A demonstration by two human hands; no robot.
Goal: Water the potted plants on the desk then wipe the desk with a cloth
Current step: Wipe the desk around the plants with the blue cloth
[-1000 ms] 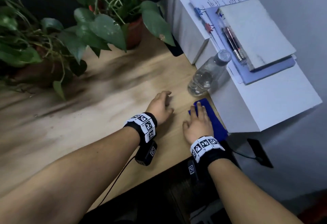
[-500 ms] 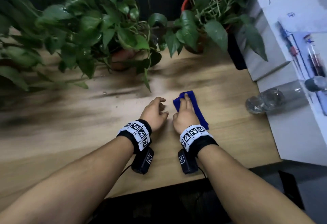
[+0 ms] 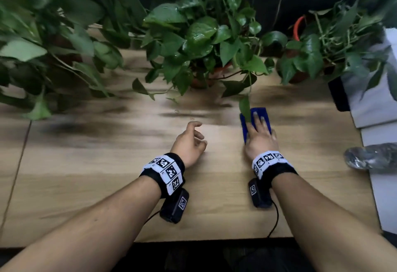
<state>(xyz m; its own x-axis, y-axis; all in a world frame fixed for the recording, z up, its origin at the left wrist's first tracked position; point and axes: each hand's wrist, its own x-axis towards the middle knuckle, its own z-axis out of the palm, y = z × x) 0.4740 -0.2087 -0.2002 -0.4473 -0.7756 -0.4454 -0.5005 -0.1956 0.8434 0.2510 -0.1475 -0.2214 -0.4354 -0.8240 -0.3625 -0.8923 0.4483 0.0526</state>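
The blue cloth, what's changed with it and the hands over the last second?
The right hand has pushed the blue cloth away from the desk's near right edge, beside the water bottle, out toward the middle potted plant. It stays flat on the cloth. The left hand remains empty and loosely curled on the desk.

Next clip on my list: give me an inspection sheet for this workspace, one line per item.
Surface: wooden desk, dark patches near the plants, a few droplets by the middle pot.
Job's things: blue cloth flat on the desk; potted plants along the back edge, one leaf overlapping the cloth.
Clutter: clear plastic bottle lying at the right edge; white boxes at right.
Hands: right hand pressing flat on the cloth, fingers spread; left hand loosely curled, empty, resting on the desk.
Cables: thin black wires trailing from both wrist units.
Surroundings: dark background behind the plants.
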